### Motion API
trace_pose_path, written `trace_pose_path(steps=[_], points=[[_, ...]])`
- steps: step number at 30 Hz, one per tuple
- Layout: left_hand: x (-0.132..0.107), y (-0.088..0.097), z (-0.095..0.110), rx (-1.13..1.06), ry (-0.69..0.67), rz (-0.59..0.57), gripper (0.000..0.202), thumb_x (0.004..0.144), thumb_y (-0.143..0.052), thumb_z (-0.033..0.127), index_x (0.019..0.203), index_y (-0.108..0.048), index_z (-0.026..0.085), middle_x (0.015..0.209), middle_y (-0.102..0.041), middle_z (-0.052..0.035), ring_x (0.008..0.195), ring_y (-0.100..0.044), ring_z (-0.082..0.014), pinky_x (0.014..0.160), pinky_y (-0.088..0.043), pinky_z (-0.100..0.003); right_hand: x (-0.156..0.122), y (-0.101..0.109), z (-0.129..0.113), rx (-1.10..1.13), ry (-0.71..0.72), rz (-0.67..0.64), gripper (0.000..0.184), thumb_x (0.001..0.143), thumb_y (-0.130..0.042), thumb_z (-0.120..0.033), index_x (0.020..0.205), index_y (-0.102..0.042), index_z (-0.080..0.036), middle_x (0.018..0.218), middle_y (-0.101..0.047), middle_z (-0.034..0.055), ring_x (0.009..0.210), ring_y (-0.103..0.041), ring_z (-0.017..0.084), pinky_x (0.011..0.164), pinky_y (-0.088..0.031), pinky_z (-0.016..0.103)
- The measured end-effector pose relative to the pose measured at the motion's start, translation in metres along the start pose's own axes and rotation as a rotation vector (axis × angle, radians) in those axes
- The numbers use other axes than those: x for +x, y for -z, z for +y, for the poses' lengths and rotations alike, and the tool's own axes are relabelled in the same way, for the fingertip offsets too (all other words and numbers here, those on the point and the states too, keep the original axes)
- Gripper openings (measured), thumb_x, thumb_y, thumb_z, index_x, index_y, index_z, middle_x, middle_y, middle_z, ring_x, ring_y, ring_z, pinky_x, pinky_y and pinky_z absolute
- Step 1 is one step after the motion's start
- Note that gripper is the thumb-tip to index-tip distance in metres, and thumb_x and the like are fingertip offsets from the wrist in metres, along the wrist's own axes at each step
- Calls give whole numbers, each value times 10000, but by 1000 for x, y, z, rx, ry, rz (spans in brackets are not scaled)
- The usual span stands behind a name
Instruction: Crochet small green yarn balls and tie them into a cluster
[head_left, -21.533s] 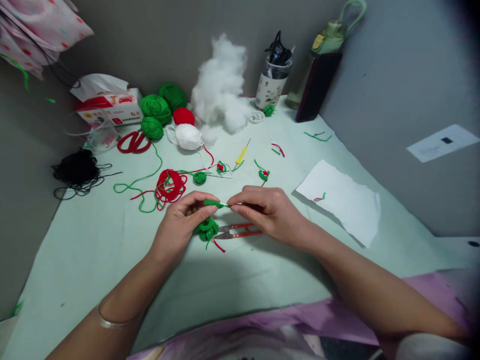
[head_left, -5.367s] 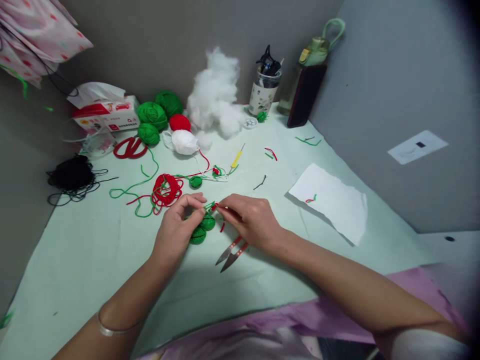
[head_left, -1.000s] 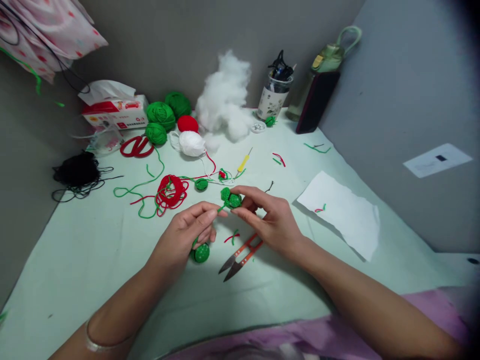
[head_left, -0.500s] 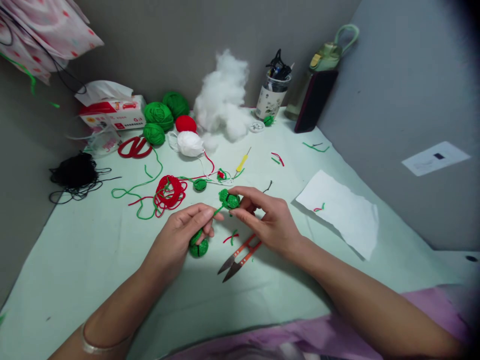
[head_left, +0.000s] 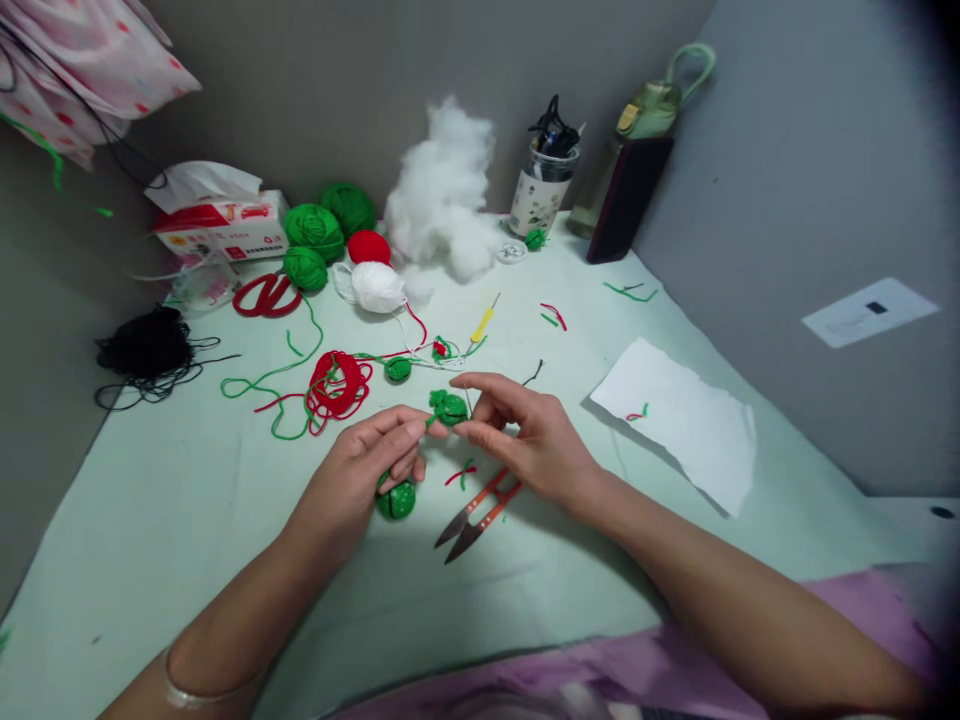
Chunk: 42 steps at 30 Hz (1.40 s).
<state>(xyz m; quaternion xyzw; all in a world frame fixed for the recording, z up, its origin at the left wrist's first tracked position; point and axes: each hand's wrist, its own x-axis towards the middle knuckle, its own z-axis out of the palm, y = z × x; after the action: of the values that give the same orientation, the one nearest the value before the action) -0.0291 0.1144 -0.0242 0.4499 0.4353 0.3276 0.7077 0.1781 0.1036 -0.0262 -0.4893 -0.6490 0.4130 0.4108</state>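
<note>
My right hand (head_left: 529,440) pinches a small green crocheted piece (head_left: 448,406) between thumb and fingers, just above the pale green tabletop (head_left: 187,520). My left hand (head_left: 364,470) pinches the green yarn strand that runs from that piece, and a second green crocheted ball (head_left: 396,498) hangs under its fingers. Orange-handled thread snips (head_left: 474,513) lie on the cloth right below my right hand. Short red and green yarn offcuts (head_left: 463,473) lie between the hands.
A red yarn tangle (head_left: 337,383) and a loose green strand lie beyond my left hand. Green, red and white yarn balls (head_left: 315,228), stuffing fluff (head_left: 442,190), red scissors (head_left: 266,295), a tissue box (head_left: 221,222), a pen jar (head_left: 541,190), a bottle (head_left: 645,110) and white paper (head_left: 679,420) ring the table.
My right hand has brought the small green piece slightly down and left, closer to my left fingertips. The snips have stayed where they were.
</note>
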Motion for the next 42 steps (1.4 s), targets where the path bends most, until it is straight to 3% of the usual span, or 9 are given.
trace_pose_path(steps=[2,6,9,12,16,21,25,31,42], points=[[0,0,0,-2,5,-5,252,936,-655,422,930,-722,179,516,-367,77,546,-429,-104,574,-320,-250,1,1,-2,126,-72,-31,332,873,-721,-263,1186,-630,-205,653,-559,-75,575,-503,94,589,-438,237],[-1,-1,1,20,6,7,256,931,-656,425,881,-713,181,523,-396,63,581,-462,-115,561,-301,-251,6,8,-8,380,-222,-79,251,886,-719,-408,930,-608,-188,625,-615,-51,524,-537,85,539,-445,217],[-2,-2,2,39,7,15,254,919,-664,423,880,-723,179,529,-402,58,595,-477,-123,556,-289,-253,9,13,-10,471,-272,-72,309,866,-743,-454,832,-614,-175,685,-670,-16,513,-538,69,537,-446,210],[-2,-2,2,59,14,13,268,910,-670,435,905,-741,176,539,-390,60,593,-477,-122,557,-278,-254,11,16,-10,513,-280,-43,306,811,-806,-432,779,-662,-164,686,-634,-31,505,-481,46,517,-411,199],[-2,-2,1,86,19,11,289,904,-664,445,917,-756,172,547,-387,54,596,-477,-129,553,-264,-262,11,15,-10,546,-262,-5,253,772,-846,-386,777,-718,-168,686,-611,-39,521,-453,45,505,-401,198],[-1,-2,1,117,16,-1,301,910,-650,455,924,-761,175,537,-398,50,589,-471,-136,562,-280,-271,6,10,-13,613,-242,-68,206,831,-800,-348,905,-724,-171,767,-717,1,560,-579,70,561,-494,215],[-1,-2,0,141,14,-10,300,912,-645,461,920,-756,182,540,-418,47,588,-472,-137,568,-293,-270,2,6,-16,534,-197,-62,159,857,-773,-325,897,-731,-177,782,-739,13,571,-576,77,567,-496,225],[-2,-3,-1,148,-1,-7,304,904,-645,449,772,-717,185,550,-443,35,598,-487,-144,581,-319,-273,3,3,-16,310,-33,26,97,843,-776,-294,847,-791,-198,808,-701,19,745,-625,131,720,-510,284],[-2,-2,-1,169,4,-21,313,936,-605,451,896,-766,185,551,-432,37,593,-476,-147,566,-318,-276,-1,2,-16,175,48,47,60,885,-733,-197,870,-792,-200,815,-687,20,740,-620,130,666,-472,276]])
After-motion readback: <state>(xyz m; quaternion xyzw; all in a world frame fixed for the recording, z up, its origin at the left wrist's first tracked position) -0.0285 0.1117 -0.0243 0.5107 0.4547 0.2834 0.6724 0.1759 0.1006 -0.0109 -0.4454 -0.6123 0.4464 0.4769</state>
